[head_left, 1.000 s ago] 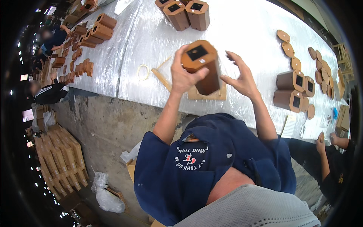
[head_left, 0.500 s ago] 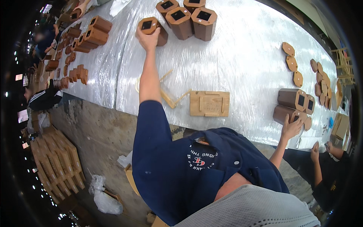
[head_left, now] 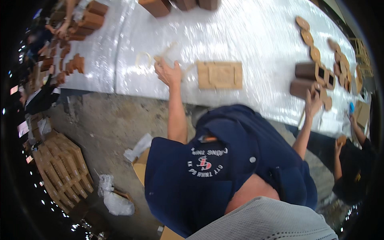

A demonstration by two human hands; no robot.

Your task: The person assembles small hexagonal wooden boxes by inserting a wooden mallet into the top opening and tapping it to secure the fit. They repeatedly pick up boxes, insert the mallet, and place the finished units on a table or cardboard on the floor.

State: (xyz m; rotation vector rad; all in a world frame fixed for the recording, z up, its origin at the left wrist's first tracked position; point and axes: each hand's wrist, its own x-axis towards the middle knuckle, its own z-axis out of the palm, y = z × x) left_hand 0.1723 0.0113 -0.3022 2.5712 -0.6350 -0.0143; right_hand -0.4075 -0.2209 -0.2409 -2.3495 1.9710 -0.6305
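Note:
Above the near part of the table, my left hand (head_left: 168,75) is raised with its fingers apart and nothing visibly held. Around it lie thin pale yellow strips (head_left: 169,49), partly hidden by the fingers. To its right rests a flat light-wood block (head_left: 220,76) with raised battens. My right hand (head_left: 313,104) grips the end of a brown octagonal wooden box (head_left: 300,88) lying on its side. Another such box (head_left: 305,71) lies just beyond, its dark square opening turned right. Several upright boxes (head_left: 157,7) stand at the far edge, cut off by the picture.
Plastic film covers the table (head_left: 256,44). Octagonal wooden plates (head_left: 307,37) form a row at the right, with more beyond. Brown wooden pieces (head_left: 76,64) and co-workers' hands are at far left. A co-worker (head_left: 354,168) stands at right; stacked cartons (head_left: 66,172) are on the floor.
My left hand has let go of a far octagonal box and come back toward me, over the yellow strips. The whole view has tilted nearer. My right hand stays at its box.

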